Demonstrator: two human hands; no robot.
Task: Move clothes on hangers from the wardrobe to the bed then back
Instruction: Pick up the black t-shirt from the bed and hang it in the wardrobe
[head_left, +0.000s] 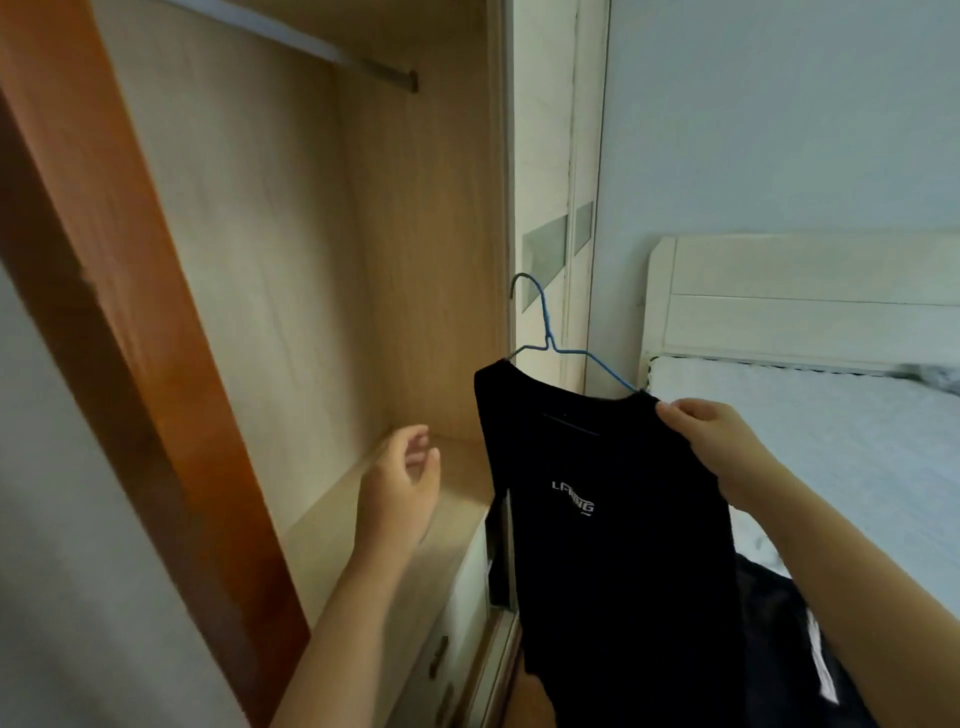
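A black T-shirt (597, 545) with white chest lettering hangs on a blue wire hanger (550, 343), held up between the wardrobe and the bed. My right hand (711, 436) pinches the shirt's right shoulder over the hanger's arm. My left hand (402, 483) hovers empty to the left of the shirt, fingers loosely curled, over the wardrobe's shelf. The open wardrobe (291, 260) shows a bare metal rail (332, 54) at the top. The bed (841, 447) lies to the right.
An orange-brown wardrobe door frame (119, 322) runs down the left. Drawers with handles (441, 654) sit below the shelf. More dark clothing (795, 649) lies on the bed's near edge. A white headboard (800, 301) stands against the pale blue wall.
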